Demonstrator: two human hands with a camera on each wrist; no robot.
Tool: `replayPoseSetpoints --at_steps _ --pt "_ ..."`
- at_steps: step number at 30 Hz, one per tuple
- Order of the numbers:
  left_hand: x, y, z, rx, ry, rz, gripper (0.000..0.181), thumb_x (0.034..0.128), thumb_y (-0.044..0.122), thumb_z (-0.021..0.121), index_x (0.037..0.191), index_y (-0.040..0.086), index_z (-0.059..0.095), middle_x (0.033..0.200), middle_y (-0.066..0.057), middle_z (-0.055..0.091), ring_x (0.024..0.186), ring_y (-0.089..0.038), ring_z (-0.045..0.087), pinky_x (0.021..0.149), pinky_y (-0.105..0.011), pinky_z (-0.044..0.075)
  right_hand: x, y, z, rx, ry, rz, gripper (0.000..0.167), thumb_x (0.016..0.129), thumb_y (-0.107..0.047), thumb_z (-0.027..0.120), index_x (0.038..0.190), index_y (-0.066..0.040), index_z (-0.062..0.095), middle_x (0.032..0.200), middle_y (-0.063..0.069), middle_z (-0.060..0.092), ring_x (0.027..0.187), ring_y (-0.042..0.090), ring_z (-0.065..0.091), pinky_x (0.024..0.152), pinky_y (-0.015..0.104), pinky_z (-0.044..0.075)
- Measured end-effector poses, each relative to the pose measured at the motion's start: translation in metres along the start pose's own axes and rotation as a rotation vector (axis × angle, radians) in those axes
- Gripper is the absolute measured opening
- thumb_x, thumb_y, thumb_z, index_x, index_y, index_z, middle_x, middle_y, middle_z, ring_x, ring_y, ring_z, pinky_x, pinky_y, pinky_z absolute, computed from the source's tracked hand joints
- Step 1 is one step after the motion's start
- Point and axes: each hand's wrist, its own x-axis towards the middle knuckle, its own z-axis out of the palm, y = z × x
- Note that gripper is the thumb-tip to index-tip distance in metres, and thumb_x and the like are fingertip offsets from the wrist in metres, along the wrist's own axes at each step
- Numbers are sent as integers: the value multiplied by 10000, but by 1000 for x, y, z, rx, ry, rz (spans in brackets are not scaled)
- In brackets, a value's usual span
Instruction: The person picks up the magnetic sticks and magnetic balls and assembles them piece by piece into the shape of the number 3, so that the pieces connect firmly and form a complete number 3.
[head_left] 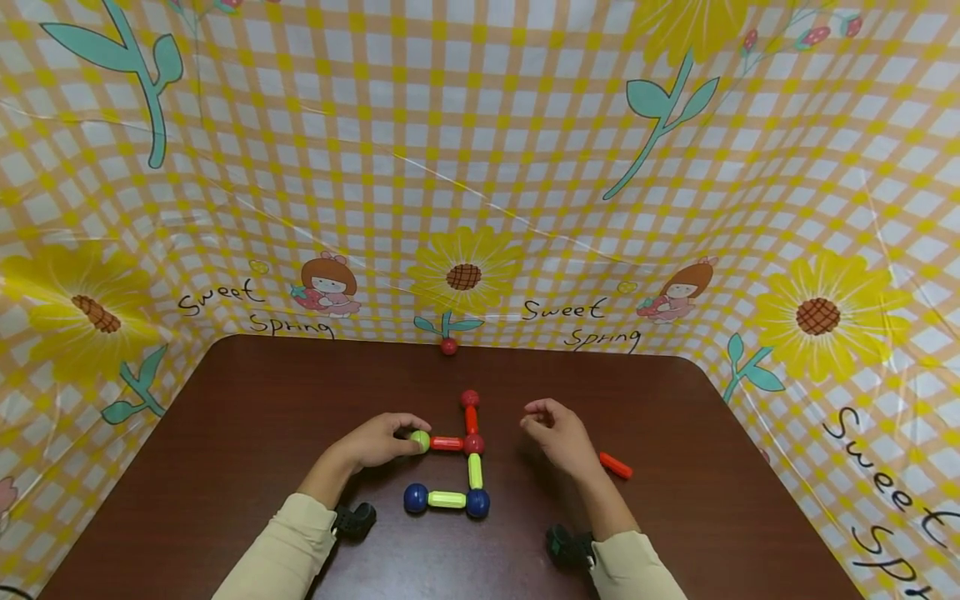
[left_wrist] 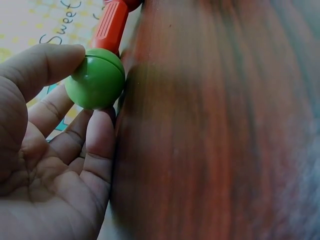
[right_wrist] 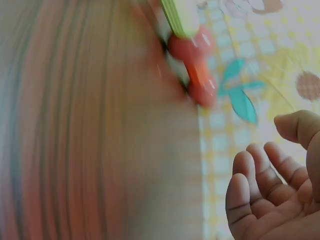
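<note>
My left hand [head_left: 380,440] pinches a green ball [head_left: 420,441] between thumb and fingers, at the free left end of a red rod [head_left: 447,443]. In the left wrist view, the thumb presses on top of the green ball [left_wrist: 96,79] and fingertips touch its underside. That rod meets a red ball [head_left: 473,444], from which another red rod [head_left: 471,419] runs to a farther red ball [head_left: 469,399]. A yellow-green rod [head_left: 475,472] leads nearer to a dark blue ball [head_left: 477,502]. To the right, my right hand [head_left: 562,437] hovers with loosely bent fingers, holding nothing.
A second yellow-green rod [head_left: 447,499] joins the near corner to another blue ball [head_left: 416,498]. One loose red rod [head_left: 616,465] lies right of the right hand. A lone red ball [head_left: 448,346] sits at the far edge of the brown table [head_left: 300,375], against the checked cloth [head_left: 480,192].
</note>
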Motion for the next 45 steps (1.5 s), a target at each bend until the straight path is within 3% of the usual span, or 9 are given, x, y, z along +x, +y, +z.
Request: replayPoseSetpoints --at_steps 4,9,15,22,26,45 --pt "-1 1 1 -1 -2 -4 311 922 178 709 1212 72 674 1034 -3 640 941 -176 541 839 -357 448 -15 11 -40 -84 17 -14 233 959 -141 664 1154 -16 634 1008 83 655 754 177 552 612 286 461" --pt "-2 3 1 0 1 3 305 922 173 708 1205 63 676 1007 -6 633 926 -176 540 824 -353 451 -32 29 -84 -196 32 -19 266 962 -202 676 1173 -46 636 1062 68 664 857 192 594 653 294 478" --pt "-2 3 -1 1 5 12 299 923 150 698 1205 54 672 993 -11 628 914 -178 541 806 -349 457 -42 51 -112 -278 -45 5 318 960 -195 678 1225 -29 614 1142 118 656 990 266 620 719 334 507" --pt "-3 4 0 -14 -4 7 297 925 141 692 1204 43 667 981 -12 625 911 -179 538 797 -339 452 -42 71 -115 -352 -131 52 250 942 -180 689 1163 -73 638 1049 50 659 953 222 590 763 382 475" --pt "-3 5 0 -10 -2 10 297 926 144 691 1207 48 668 982 -11 623 916 -180 539 799 -342 453 -40 77 -111 -365 -141 46 205 928 -143 698 1122 -96 651 984 17 647 914 199 578 773 381 458" --pt "-4 6 0 -25 3 -3 289 926 132 694 1202 52 669 981 -8 615 913 -178 532 804 -338 449 -37 74 -106 -361 -165 25 141 924 -108 693 1059 -83 664 943 20 621 817 186 523 719 363 424"
